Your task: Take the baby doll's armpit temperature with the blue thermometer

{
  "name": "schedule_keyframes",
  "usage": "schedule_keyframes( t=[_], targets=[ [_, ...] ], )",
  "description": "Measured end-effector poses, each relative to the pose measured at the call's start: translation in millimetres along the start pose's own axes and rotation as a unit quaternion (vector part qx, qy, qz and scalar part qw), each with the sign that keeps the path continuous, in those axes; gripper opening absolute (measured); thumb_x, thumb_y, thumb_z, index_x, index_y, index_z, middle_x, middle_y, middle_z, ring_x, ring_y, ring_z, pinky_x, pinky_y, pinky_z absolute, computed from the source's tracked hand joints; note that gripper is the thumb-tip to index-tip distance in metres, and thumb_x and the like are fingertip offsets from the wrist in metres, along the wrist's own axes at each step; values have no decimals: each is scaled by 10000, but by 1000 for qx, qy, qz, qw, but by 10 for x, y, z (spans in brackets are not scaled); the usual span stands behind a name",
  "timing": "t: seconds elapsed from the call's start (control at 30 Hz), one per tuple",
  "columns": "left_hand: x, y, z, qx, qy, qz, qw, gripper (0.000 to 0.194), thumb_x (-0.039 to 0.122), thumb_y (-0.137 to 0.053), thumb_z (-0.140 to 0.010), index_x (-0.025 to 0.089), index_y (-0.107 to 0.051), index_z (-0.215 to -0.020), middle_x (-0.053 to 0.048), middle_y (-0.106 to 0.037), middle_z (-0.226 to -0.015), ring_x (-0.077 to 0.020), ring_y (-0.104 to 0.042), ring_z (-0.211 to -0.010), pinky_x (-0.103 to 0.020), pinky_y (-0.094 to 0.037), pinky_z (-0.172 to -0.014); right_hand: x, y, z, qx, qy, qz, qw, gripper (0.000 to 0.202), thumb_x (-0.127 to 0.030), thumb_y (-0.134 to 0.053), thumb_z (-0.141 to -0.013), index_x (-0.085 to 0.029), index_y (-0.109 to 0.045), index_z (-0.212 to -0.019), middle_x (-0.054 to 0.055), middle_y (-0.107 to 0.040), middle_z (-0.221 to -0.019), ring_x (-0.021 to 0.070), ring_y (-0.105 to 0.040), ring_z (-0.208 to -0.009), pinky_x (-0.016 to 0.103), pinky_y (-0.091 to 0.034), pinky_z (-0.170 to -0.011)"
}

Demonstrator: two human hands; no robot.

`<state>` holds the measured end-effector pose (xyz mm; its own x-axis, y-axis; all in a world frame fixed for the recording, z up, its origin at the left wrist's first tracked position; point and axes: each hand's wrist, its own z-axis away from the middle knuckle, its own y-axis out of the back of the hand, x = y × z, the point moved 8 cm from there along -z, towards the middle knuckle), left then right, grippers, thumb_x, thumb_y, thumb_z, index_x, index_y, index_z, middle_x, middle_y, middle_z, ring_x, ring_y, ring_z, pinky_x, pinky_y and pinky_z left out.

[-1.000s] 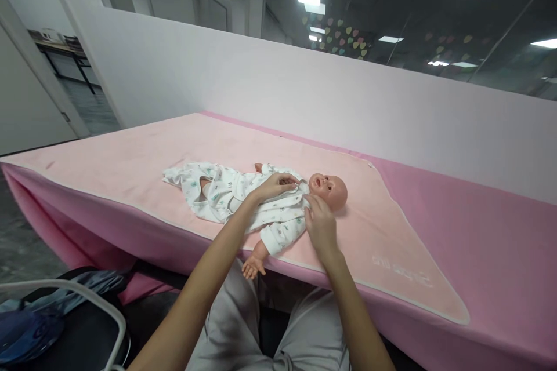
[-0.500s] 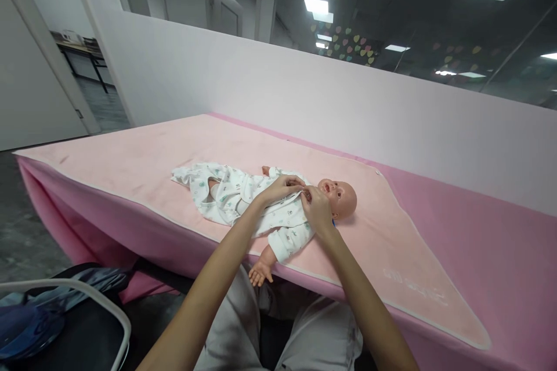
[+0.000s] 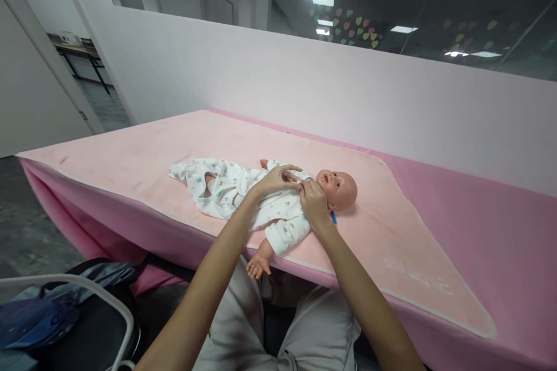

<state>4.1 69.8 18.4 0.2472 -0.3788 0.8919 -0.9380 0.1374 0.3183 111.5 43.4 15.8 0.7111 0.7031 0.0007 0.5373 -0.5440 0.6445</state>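
A baby doll (image 3: 343, 190) lies on its back with its head to the right. It wears a white patterned romper (image 3: 278, 210), whose leg part spreads out to the left with a gap in the cloth. At the chest, my left hand (image 3: 278, 178) pinches the romper's front edge with thumb and finger. Close against it, my right hand (image 3: 313, 200) also grips the cloth near the doll's neck. The fingertips of both hands meet there, and what lies between them is too small to make out. One doll arm hangs toward me past the table edge.
Under the doll is a pale pink mat (image 3: 143, 145) on a table with a darker pink cloth (image 3: 478, 214). A white wall (image 3: 278, 81) stands behind. At lower left is a chair (image 3: 100, 324) with a blue bag (image 3: 39, 322) on it.
My left fingers have spread and arched more over the doll's chest, while my right hand keeps its pinch near the neck. The view has shifted slightly; the doll lies as before.
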Motion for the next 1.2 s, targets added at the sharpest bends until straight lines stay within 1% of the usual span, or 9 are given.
schedule_keyframes(
  t=[0.1, 0.23, 0.3, 0.5, 0.7, 0.8, 0.97, 1.1, 1.2],
  targets=[
    [-46, 8, -14, -15, 8, -42, 999, 563, 289, -734, -605, 121, -603, -1126, -101, -698, -880, -183, -629, -816, -254, -479, -700, -7, 17, 11, 6, -15, -14, 1000, 276, -197, -328, -928, -149, -590, -855, 83, -610, -800, 189, -531, -774, 299, -392, -707],
    [-83, 53, -21, 21, 14, -66, 997, 340, 218, -646, -654, 101, -691, -970, -104, -708, -858, -203, -644, -820, -266, -496, -699, -3, 41, 23, 18, -44, -41, 998, 286, -194, -315, -930, -161, -588, -850, 76, -609, -796, 189, -525, -771, 305, -390, -710],
    [-70, 61, -13, 36, 10, -72, 997, 292, 184, -612, -658, 108, -708, -924, -89, -711, -829, -193, -647, -794, -261, -499, -695, -8, 35, 22, 14, -47, -44, 998, 291, -182, -306, -928, -161, -588, -857, 78, -607, -793, 192, -522, -766, 308, -390, -705],
    [-59, 78, 3, 62, 18, -61, 996, 352, 144, -605, -631, 112, -688, -971, -62, -695, -751, -165, -642, -728, -219, -488, -623, 7, 5, 19, 6, -54, -45, 998, 302, -161, -291, -924, -164, -589, -882, 79, -598, -799, 196, -518, -780, 306, -381, -704],
    [-35, 57, 5, 52, -1, -49, 997, 367, 151, -606, -634, 112, -675, -992, -66, -689, -789, -161, -637, -751, -254, -505, -711, 9, -11, 16, -7, -54, -36, 998, 289, -145, -305, -914, -165, -589, -868, 76, -590, -789, 197, -509, -778, 308, -383, -711],
    [-27, 41, 7, 36, 2, -40, 999, 372, 169, -612, -652, 112, -667, -1016, -63, -683, -784, -151, -626, -742, -249, -490, -706, 21, -19, 17, -12, -59, -41, 997, 277, -127, -313, -904, -163, -582, -851, 80, -590, -803, 197, -509, -790, 308, -393, -720],
    [20, -31, 4, -11, 10, 16, 1000, 434, 190, -603, -685, 121, -621, -1113, -64, -665, -822, -145, -601, -776, -246, -452, -709, 19, -1, 24, 12, -53, -79, 995, 300, -106, -289, -887, -173, -578, -845, 91, -592, -815, 213, -518, -840, 333, -412, -752],
    [44, -40, 0, -12, 14, 30, 999, 438, 198, -592, -689, 132, -614, -1121, -45, -635, -798, -142, -577, -770, -256, -436, -713, 29, 72, 33, 50, -67, -132, 988, 280, -168, -294, -910, -183, -573, -898, 77, -606, -850, 197, -532, -852, 330, -423, -776],
    [43, -31, -6, -5, 5, 27, 1000, 438, 204, -591, -684, 141, -612, -1117, -44, -624, -828, -142, -567, -781, -257, -435, -714, 23, 113, 38, 60, -74, -151, 984, 243, -206, -323, -917, -176, -563, -945, 73, -618, -899, 187, -537, -870, 321, -421, -803]
  ],
)
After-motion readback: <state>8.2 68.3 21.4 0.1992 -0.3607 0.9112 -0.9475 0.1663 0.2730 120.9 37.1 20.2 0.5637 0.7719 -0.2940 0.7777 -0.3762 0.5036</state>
